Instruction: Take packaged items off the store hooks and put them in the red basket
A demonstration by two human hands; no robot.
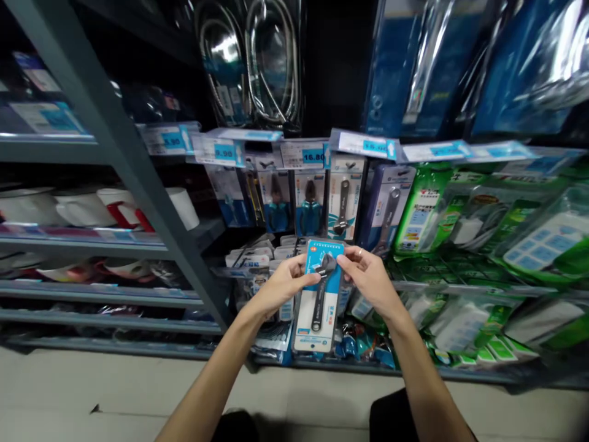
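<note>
Both my hands hold up one packaged adjustable wrench (318, 307), black, on a blue and white card under clear plastic. My left hand (288, 285) pinches the left edge of the pack, its thumb lying across the front near the wrench's jaw. On the upper right edge, my right hand (363, 273) grips with its thumb in front and a ring on one finger. The fingers behind the card are partly hidden. Just beyond the pack hang another carded adjustable wrench (343, 199) and carded pliers (310, 205).
A grey shelf post (124, 159) slants down on the left, beside shelves of white mugs (83, 209). Green-packaged power strips (543, 239) hang at right. Price tags (313, 155) line the rail above. Coiled hoses (271, 61) hang higher up. Pale floor tiles (138, 393) lie below.
</note>
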